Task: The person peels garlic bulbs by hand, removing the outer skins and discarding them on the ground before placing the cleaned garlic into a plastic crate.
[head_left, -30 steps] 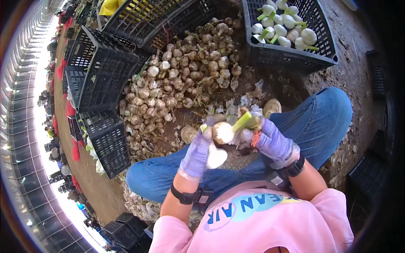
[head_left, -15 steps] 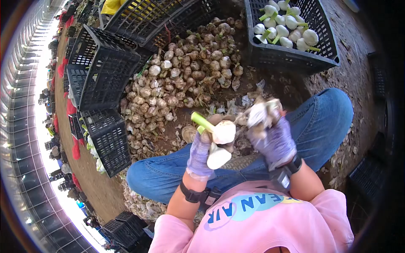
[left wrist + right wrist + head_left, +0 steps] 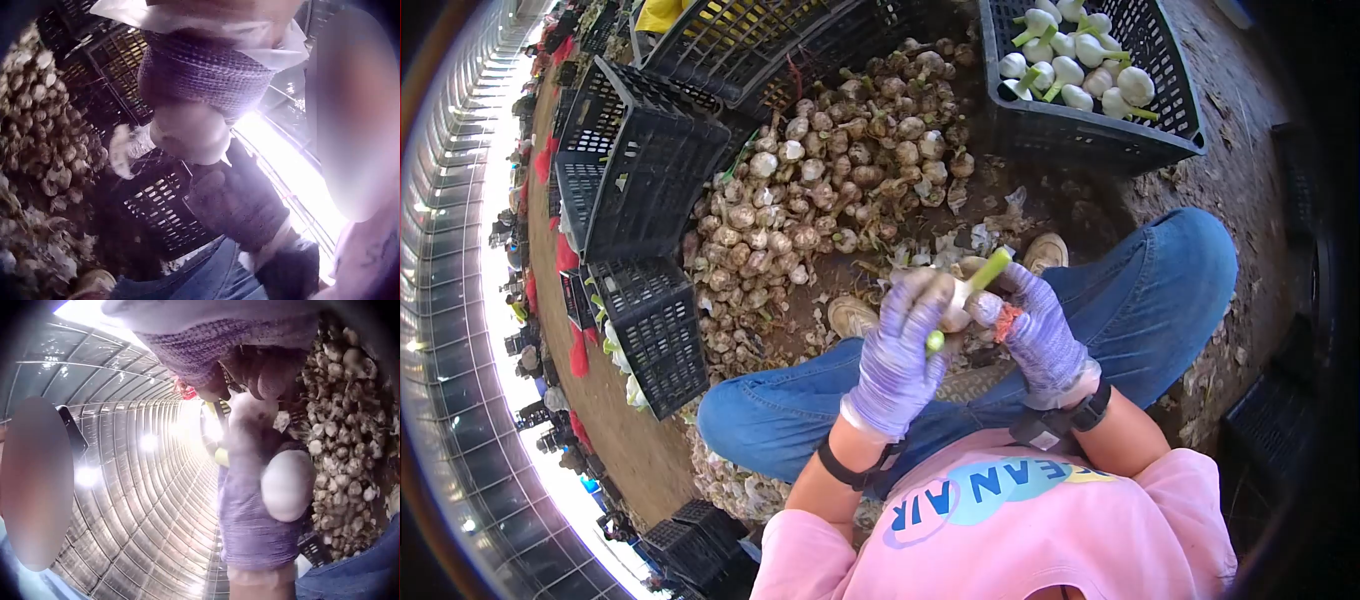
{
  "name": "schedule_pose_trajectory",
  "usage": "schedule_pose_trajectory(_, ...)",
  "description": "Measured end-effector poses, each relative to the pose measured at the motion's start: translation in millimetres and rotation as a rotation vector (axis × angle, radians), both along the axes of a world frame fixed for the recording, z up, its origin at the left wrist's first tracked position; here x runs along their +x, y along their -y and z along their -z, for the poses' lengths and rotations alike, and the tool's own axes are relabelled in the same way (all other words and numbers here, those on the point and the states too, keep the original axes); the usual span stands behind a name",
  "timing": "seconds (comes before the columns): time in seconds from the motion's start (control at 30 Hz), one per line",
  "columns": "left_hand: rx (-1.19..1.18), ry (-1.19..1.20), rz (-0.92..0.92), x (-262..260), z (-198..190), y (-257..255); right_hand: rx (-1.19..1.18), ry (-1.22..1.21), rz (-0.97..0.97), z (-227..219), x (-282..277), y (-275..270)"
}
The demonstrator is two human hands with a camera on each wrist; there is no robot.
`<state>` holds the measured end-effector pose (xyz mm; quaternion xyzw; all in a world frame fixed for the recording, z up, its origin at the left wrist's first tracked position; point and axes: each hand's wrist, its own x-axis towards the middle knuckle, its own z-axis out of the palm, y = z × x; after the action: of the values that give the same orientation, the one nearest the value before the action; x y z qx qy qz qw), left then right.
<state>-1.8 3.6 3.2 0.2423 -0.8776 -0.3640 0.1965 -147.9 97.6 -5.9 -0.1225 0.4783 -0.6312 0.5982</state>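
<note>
Head view: both gloved hands work one garlic bulb [image 3: 956, 300] over the lap, left hand [image 3: 900, 350] clasping it, right hand [image 3: 1030, 325] pinching its skin; peeling looks midway, more husk needs stripping

A large heap of unpeeled, dirt-brown garlic bulbs [image 3: 840, 190] lies on the soil floor. Black plastic crates [image 3: 635, 160] stand tipped around its left edge. Another black crate [image 3: 1100, 140] at upper right holds cleaned white bulbs [image 3: 1080, 60] with green stems. Papery skins [image 3: 960, 245] litter the ground nearby.
</note>
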Motion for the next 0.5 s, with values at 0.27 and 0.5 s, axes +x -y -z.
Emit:
schedule_pose_trajectory(0.27,0.77,-0.159,-0.065,2.7,0.1,-5.4,-0.082,0.08,0.002,3.3,-3.8,0.1)
schedule_pose_trajectory(0.5,-0.004,-0.107,-0.006,2.2,12.3,-7.9,-0.086,-0.005,0.101,18.0,7.9,-0.3)
